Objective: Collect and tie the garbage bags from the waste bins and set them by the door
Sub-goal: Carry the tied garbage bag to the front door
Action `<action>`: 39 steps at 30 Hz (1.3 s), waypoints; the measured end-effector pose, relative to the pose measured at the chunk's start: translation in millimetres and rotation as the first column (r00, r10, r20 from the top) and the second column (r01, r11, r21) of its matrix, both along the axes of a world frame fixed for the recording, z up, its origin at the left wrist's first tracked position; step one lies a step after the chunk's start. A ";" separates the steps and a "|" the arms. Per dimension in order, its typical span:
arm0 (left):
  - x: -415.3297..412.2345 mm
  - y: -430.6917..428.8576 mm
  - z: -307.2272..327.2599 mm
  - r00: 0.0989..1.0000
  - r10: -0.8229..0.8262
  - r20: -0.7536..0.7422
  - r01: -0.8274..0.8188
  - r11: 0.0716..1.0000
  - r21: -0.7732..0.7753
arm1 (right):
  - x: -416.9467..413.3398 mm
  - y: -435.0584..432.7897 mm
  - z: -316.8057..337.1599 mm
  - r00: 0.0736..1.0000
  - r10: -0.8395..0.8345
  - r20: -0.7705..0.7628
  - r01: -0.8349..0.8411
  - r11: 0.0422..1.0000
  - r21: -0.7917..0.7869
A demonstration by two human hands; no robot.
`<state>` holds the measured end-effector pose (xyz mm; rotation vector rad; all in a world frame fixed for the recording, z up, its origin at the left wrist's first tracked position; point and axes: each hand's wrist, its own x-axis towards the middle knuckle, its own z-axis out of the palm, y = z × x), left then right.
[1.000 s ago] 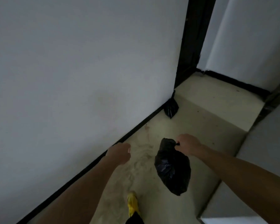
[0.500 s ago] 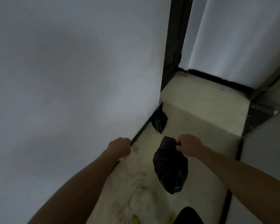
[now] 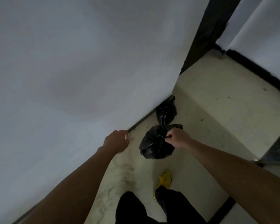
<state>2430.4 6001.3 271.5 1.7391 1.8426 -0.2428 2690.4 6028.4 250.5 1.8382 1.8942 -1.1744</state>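
My right hand (image 3: 177,137) grips the knotted top of a full black garbage bag (image 3: 153,144), which hangs low just over the pale floor. Right behind it a second tied black garbage bag (image 3: 166,111) rests on the floor against the corner of the white wall, beside the dark door frame (image 3: 205,29). The two bags nearly touch. My left hand (image 3: 117,140) hovers to the left of the held bag, fingers curled in a loose fist, holding nothing.
A white wall (image 3: 71,70) with a dark skirting runs along my left. The pale tiled floor (image 3: 217,102) widens past the doorway toward another white wall. My dark trouser legs and a yellow shoe (image 3: 165,178) are below the bag.
I have stepped forward and lowered the held bag, which now hangs right beside the bag at the wall corner. My left hand stays in a fist.
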 end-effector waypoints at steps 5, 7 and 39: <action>3.5 33.1 -54.7 0.994 0.107 0.008 -0.106 0.991 -0.083 | -1.1 57.2 -50.7 0.998 0.066 0.003 -0.065 0.994 -0.085; 1.0 49.3 -83.7 0.991 0.135 0.025 -0.132 0.986 -0.099 | -3.3 77.4 -74.3 0.997 0.081 0.009 -0.080 0.993 -0.081; 36.0 151.6 -411.2 0.972 0.231 -0.049 -0.236 0.950 -0.204 | -3.5 205.7 -444.1 0.988 -0.155 0.009 0.155 0.974 -0.168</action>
